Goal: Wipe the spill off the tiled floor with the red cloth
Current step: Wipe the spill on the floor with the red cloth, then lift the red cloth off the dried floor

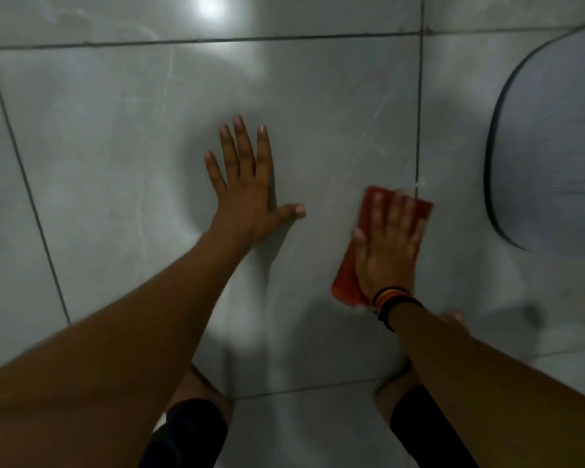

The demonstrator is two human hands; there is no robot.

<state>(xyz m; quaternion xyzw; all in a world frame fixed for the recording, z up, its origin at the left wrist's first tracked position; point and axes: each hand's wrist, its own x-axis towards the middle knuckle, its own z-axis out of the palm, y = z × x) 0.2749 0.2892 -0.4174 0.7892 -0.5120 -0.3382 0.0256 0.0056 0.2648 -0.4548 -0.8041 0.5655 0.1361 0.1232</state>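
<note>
My right hand [389, 244] lies flat, fingers spread, on top of the red cloth [347, 275], pressing it against the grey tiled floor [115, 146]. The cloth is folded into a long strip and sticks out past my fingertips near a grout line. A small wet glint [418, 184] shows on that grout line just beyond the cloth. My left hand [247, 194] rests flat on the tile, fingers apart, empty, about a hand's width left of the cloth. A dark banded bracelet [390, 298] circles my right wrist.
A grey mat with a dark rounded edge [547, 146] lies on the floor at the right. My knees in dark shorts [190, 430] are at the bottom of the view. A lamp's bright reflection [210, 8] shines on the far tile.
</note>
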